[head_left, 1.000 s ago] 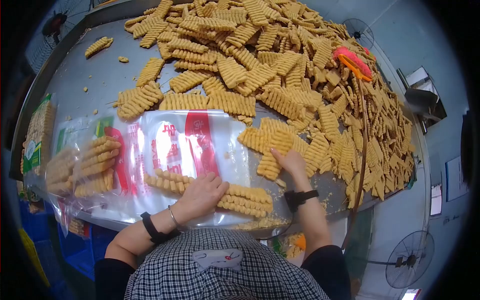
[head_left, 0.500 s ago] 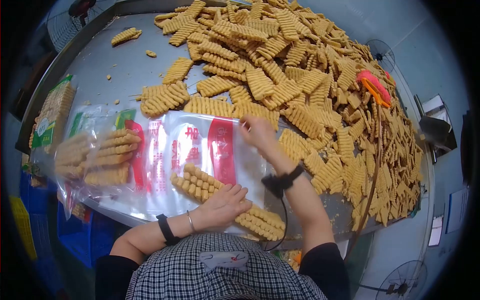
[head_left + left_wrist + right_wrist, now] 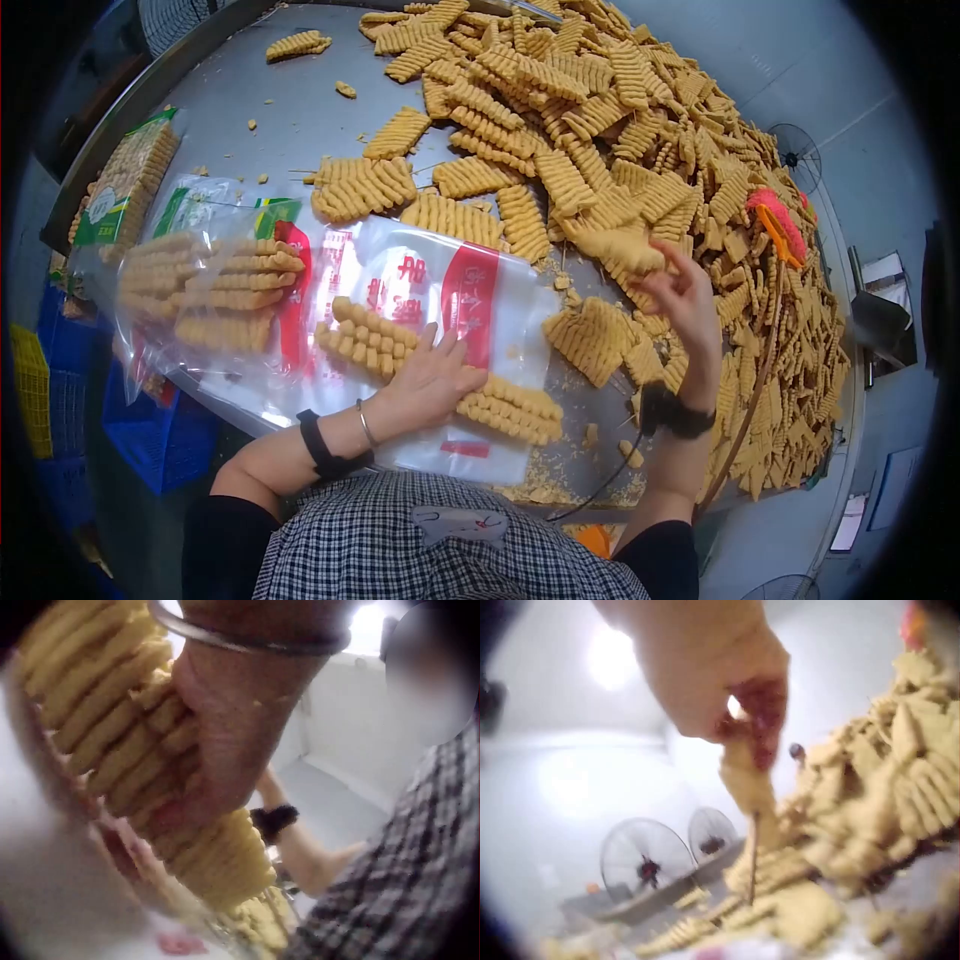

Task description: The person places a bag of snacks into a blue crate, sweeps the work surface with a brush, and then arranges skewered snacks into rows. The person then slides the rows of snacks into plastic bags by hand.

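My left hand (image 3: 428, 385) grips a row of ridged yellow snack pieces (image 3: 370, 345) standing on edge on a flat, printed clear bag (image 3: 410, 265). In the left wrist view, the thumb side of that hand lies against the ridged face (image 3: 105, 742) of the row. At the near edge of the big pile, my right hand (image 3: 690, 305) pinches one snack piece (image 3: 620, 248) between thumb and fingers. A thin stick (image 3: 754, 855) sticks out below that piece in the right wrist view.
A heap of snack pieces (image 3: 640, 130) covers the metal table's far and right side. Left lie a partly filled bag (image 3: 215, 290) and a green-labelled pack (image 3: 125, 190). A pink-headed brush (image 3: 778, 225) rests on the heap; blue crates (image 3: 160, 430) stand below.
My right hand left the pieces beside the bag, passed over the bag's far right corner, then moved right to the pile and pinched a piece. My left hand stays on the row.
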`<state>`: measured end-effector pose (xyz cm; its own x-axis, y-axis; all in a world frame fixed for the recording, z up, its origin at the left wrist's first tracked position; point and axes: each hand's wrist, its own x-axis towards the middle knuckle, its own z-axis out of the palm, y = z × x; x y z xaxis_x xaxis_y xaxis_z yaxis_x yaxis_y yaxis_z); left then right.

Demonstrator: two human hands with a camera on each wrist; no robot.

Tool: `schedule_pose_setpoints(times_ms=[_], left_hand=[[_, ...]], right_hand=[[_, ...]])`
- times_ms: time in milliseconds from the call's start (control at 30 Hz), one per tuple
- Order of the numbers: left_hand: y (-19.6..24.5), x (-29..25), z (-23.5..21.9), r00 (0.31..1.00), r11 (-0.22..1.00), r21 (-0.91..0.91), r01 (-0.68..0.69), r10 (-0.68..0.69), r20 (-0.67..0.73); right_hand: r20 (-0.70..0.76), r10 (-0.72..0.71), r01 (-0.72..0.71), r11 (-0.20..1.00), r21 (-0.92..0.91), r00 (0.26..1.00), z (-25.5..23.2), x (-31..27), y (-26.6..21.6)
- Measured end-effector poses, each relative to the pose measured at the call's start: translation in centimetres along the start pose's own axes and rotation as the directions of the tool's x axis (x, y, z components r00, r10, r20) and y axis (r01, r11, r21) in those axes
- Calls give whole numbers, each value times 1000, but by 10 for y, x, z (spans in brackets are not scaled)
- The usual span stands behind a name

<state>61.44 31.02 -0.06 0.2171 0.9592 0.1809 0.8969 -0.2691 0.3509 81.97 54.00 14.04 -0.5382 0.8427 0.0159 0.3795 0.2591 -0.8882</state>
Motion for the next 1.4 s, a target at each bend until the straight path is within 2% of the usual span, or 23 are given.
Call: schedule_pose_setpoints(times_ms=[67,133,167,200,233,300,367,400,433,500,567,700,800,867,900,967,1033,1067,1133,1233,1300,1333,1400], left_hand=[[7,-3,4,997,1000,-23,-18,20,72],[21,-3,-10,1000,994,-106,-2,5,22],[25,-3,-14,999,983,-182,16,-21,-24],[25,-2,-12,996,989,-123,77,-81,-25],[24,-1,-7,996,989,-122,80,-84,-28],[22,-2,2,1000,997,-78,9,-8,9],[23,-2,0,998,996,-85,12,-6,66],[22,-1,-3,993,995,-97,6,5,115],[22,-1,-3,995,997,-79,10,-1,104],[23,-5,2,998,995,-88,-53,57,41],[24,-10,3,998,997,-68,-44,46,34],[16,-14,2,993,993,-63,-103,105,46],[17,-14,0,990,980,-168,-109,122,72],[11,-8,-5,978,972,-107,-207,203,-46],[9,-6,-8,944,956,-4,-293,288,-162],[10,-6,-9,949,945,-99,-312,305,-87],[15,-7,-6,964,964,-144,-222,240,116],[13,-7,-2,973,955,-200,-217,229,37],[16,-5,-2,972,958,-184,-222,232,39],[18,-4,-6,969,967,-150,-208,225,107],[18,-7,-3,965,975,-135,-175,198,174],[19,-9,2,973,972,-135,-193,207,99],[20,-14,4,978,963,-166,-210,204,-51]], right_hand=[[-26,57,-63,885,-461,998,18,-25,0],[168,-60,175,529,-831,984,63,-50,17],[304,244,155,487,-860,921,86,-57,29],[608,303,329,625,-708,734,96,-65,36],[729,311,517,542,-663,609,110,-64,48],[750,207,523,602,-603,628,103,-34,13],[493,271,333,470,-817,827,116,35,-5],[215,-254,328,601,-729,943,121,67,28],[73,-281,256,698,-669,957,124,102,32],[-111,-538,74,311,-948,836,133,147,72],[-32,-122,23,420,-907,992,114,186,127],[-232,-58,-123,709,-694,971,98,182,112],[-213,-323,246,915,-320,922,107,124,108],[208,-45,72,990,-125,977,122,62,109],[384,-214,248,968,-41,898,137,26,111],[802,-139,-15,983,181,581,152,-13,89],[794,44,-16,999,-43,606,155,5,65],[753,212,-11,965,-262,624,158,23,54],[454,-271,400,891,-214,848,168,67,37],[229,-474,526,771,-358,850,190,134,55],[505,94,421,432,-797,858,199,153,60],[474,-84,466,392,-793,877,205,162,89],[480,-4,419,492,-763,877,199,151,56]])
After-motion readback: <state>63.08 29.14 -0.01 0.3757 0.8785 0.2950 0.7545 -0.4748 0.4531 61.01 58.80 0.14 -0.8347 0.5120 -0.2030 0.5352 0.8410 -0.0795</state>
